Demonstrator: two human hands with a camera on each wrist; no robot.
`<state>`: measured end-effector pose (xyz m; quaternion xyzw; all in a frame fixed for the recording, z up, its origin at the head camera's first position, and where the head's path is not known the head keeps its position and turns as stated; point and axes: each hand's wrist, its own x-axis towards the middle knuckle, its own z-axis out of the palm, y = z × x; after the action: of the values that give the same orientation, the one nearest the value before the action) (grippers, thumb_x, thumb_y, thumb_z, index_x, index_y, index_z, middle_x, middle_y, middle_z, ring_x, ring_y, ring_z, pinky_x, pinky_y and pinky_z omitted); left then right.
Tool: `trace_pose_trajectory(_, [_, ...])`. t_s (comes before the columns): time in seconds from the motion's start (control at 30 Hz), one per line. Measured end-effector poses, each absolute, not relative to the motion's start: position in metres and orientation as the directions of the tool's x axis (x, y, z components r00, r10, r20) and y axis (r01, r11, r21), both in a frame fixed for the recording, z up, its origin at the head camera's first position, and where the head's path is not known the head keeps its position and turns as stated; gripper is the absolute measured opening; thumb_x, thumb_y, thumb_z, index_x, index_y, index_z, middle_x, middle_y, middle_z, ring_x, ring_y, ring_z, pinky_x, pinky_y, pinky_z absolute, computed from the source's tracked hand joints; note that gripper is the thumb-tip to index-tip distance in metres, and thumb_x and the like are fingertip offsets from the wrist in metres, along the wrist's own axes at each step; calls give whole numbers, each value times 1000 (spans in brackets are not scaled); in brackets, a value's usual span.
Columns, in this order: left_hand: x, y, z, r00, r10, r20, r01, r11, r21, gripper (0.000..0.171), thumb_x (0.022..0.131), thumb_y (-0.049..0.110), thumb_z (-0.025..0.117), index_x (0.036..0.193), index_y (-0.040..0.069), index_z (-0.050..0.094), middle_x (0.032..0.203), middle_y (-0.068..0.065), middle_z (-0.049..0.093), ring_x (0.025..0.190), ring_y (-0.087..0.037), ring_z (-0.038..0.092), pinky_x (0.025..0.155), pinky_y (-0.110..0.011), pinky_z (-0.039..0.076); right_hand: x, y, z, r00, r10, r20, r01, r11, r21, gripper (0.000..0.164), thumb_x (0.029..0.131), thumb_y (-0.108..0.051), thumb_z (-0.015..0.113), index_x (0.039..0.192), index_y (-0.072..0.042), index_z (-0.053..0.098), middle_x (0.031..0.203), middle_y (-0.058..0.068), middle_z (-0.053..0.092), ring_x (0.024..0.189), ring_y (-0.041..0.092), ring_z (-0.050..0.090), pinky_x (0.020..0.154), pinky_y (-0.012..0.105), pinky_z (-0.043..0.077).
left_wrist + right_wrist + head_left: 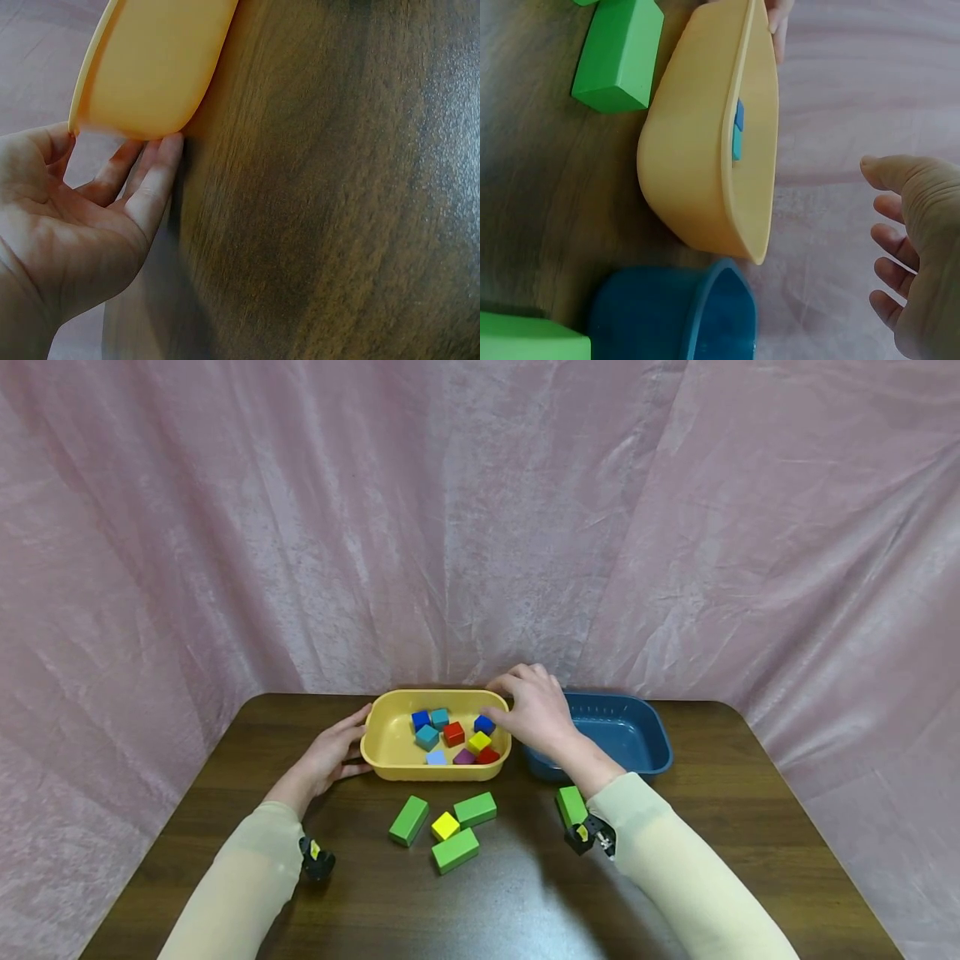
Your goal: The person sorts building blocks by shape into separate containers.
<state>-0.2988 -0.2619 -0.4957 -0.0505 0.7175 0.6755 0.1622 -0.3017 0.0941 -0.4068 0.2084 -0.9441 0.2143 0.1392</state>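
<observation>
A yellow plastic bin [393, 752] with several coloured cubes in it stands towards the back of the table. At its left end my left hand [330, 756] grips it, one digit at the rim and other fingertips lower on the wall, as the left wrist view shows. My right hand [536, 710] hovers at the bin's right end, fingers loosely bent with nothing between them. A dark blue cube [484, 724] lies inside, near the right thumb. Other contents include a red cube [453, 733], a teal cube [427, 737] and a yellow cube [478, 742].
A blue bin [618, 735] stands right of the yellow one, partly hidden by my right hand. In front lie green blocks, among them one at the left [408, 821], and a loose yellow cube [446, 827]. Another green block [572, 806] sits by my right sleeve. A pink curtain [480, 527] hangs behind.
</observation>
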Motion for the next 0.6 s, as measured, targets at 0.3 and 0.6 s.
trace_pose_trajectory(0.3, [-300,-265,-499,-945,152,-291,-282,82,956,56,112,28,43,164,35,23,168,-8,22,118,-27,61,94,-45,55,-293,109,-402,-840,-366,401,-501,807,-312,32,90,-44,79,114,-23,78,112,-3,63,110,22,49,92,42,41])
trace_pose_trajectory(0.6, [-301,-266,-499,-944,142,-299,-290,79,954,56,111,30,44,164,36,23,167,-7,26,113,-23,63,94,-45,55,-283,121,-398,-813,-388,434,-528,805,-270,34,87,-42,82,114,-22,78,110,-1,63,109,24,50,92,44,42])
